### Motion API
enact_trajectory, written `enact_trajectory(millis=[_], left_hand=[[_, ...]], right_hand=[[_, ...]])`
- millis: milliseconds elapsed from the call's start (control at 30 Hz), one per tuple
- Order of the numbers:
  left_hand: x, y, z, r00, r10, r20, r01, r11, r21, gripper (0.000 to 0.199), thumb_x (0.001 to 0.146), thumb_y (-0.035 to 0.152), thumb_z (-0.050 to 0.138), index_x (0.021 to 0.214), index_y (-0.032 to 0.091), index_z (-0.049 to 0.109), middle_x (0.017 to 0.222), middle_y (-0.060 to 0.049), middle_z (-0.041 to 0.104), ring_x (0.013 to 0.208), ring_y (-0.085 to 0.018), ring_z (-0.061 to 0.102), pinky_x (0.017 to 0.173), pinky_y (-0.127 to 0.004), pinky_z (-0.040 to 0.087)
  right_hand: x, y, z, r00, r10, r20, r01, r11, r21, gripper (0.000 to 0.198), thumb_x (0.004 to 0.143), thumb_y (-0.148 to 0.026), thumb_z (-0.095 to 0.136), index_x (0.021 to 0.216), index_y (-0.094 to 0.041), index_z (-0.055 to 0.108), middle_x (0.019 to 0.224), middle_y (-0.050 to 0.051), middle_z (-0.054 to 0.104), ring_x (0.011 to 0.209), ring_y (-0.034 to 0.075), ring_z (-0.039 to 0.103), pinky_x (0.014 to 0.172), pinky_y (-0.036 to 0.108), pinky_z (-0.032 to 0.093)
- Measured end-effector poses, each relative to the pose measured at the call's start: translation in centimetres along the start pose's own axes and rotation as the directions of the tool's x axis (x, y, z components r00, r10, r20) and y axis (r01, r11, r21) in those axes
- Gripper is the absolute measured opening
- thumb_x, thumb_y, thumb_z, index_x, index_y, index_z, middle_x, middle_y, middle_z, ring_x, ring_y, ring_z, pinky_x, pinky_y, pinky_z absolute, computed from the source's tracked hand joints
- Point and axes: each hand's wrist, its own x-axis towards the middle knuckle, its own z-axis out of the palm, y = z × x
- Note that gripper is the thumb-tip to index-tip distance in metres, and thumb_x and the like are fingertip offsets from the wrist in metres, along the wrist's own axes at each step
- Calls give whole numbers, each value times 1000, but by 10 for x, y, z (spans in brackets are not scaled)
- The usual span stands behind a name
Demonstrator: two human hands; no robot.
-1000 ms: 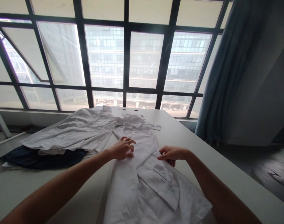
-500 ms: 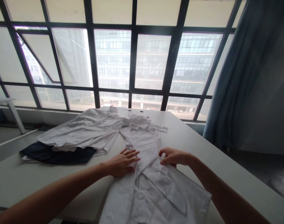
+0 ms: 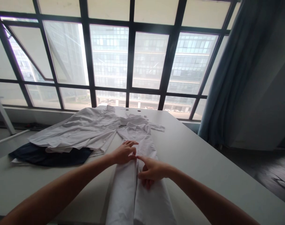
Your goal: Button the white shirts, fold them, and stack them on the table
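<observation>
Near white shirt [image 3: 152, 200] lies lengthwise on table [image 3: 194, 175], long edges side by side. Left hand [image 3: 124, 153] and right hand [image 3: 154, 168] on it, fingertips close; can't tell if either grip holds fabric.

Two hands [image 3: 125, 152] [image 3: 154, 169], at least two shirts [image 3: 123, 190] [image 3: 79, 129], one navy cloth [image 3: 59, 157]

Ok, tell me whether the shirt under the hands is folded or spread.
Folded, at least lengthwise: the shirt lies in a narrow strip, two edges side by side down its middle.
</observation>
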Motion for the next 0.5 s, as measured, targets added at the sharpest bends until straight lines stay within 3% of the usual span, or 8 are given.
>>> enact_trajectory(millis=[167,267,400,433,500], left_hand=[[-3,-4,23,998,-54,-32,54,998,9,13,90,24,61,101,19,66,145,-12,50,135,-28,43,114,-48,31],[-8,-5,38,991,-130,-42,131,991,23,31,94,27,55,122,17,57,147,-15,47,137,-28,42,114,-50,30],[-12,7,44,984,-178,-22,179,980,88,34,97,30,48,127,15,55,141,-17,53,133,-30,45,111,-51,33],[-11,10,43,982,-189,-31,191,976,108,34,97,32,48,125,16,56,137,-16,55,130,-30,48,108,-50,36],[-7,12,37,979,-202,-38,205,968,144,31,96,36,51,119,17,59,127,-15,61,119,-30,55,99,-48,42]], right_hand=[[-3,15,-1,993,22,115,-17,999,-49,69,81,-30,73,138,-16,37,67,-5,64,46,9,61,45,17,51],[-4,18,-1,993,-4,119,25,984,-175,80,65,-34,86,132,-19,44,69,-7,60,44,8,58,40,16,48],[-8,9,-9,980,42,193,34,928,-371,101,50,-42,92,135,-20,42,67,-9,59,43,9,57,39,16,46],[-9,5,-11,975,73,210,19,914,-406,100,50,-43,92,135,-20,43,66,-10,59,42,9,57,39,16,46],[-12,-1,-14,972,125,201,-21,892,-452,79,60,-48,86,125,-17,53,60,-9,58,40,8,55,40,15,45]])
